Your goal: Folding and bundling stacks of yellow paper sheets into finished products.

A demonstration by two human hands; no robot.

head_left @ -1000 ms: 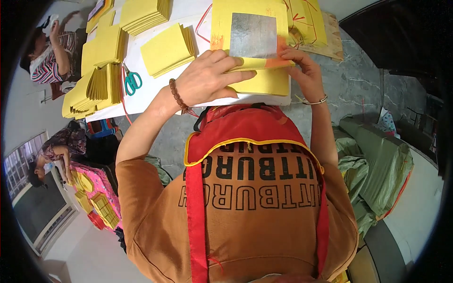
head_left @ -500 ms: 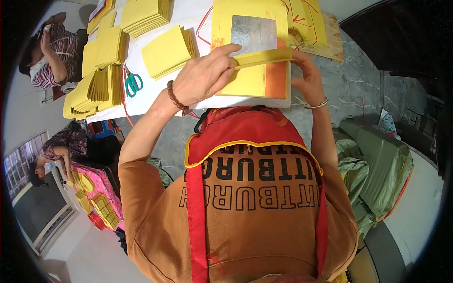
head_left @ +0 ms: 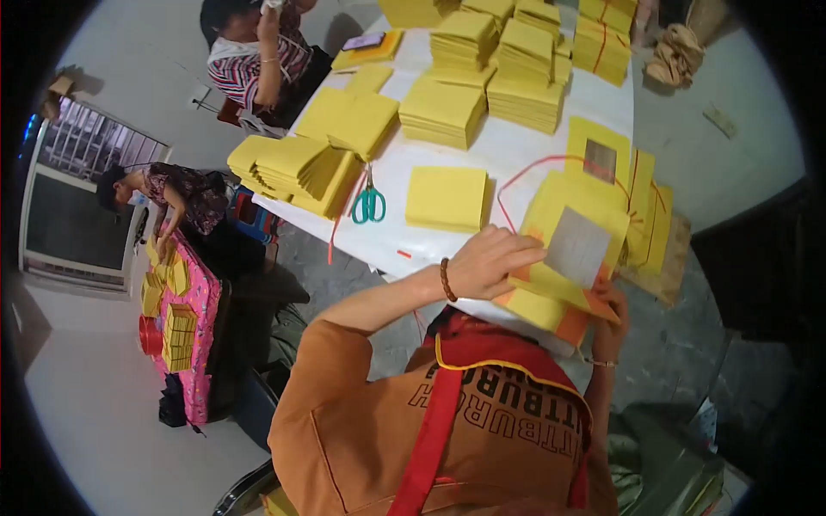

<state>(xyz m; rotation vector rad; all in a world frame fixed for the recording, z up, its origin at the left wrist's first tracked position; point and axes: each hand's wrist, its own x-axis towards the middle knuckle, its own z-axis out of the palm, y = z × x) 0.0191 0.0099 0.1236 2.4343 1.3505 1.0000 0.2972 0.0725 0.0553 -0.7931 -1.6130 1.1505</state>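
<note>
At the near right corner of the white table lies a stack of yellow joss paper (head_left: pixel 542 311), its upper sheets marked with a silver square (head_left: pixel 575 247) and orange at the edge. My left hand (head_left: pixel 492 261) is closed at the left side of the upper sheets, fingers together by the silver square. My right hand (head_left: pixel 611 316) pinches the near right corner, where an orange edge (head_left: pixel 594 303) is raised off the paper below. The fingertips of both hands are partly hidden by the paper. A brown bead bracelet (head_left: pixel 446 280) circles my left wrist.
Teal-handled scissors (head_left: pixel 369 206) and a folded yellow bundle (head_left: pixel 446 199) lie to the left. Stacked yellow bundles (head_left: pixel 443 110) stand farther back, some tied with red string. One person (head_left: pixel 262 69) sits at the far left; another (head_left: pixel 185 198) works at a pink-covered table (head_left: pixel 200 322).
The view has swung left, showing more of the table and both people. The lifted yellow sheet edge is lower now, and my right hand has moved to the paper's near corner.
</note>
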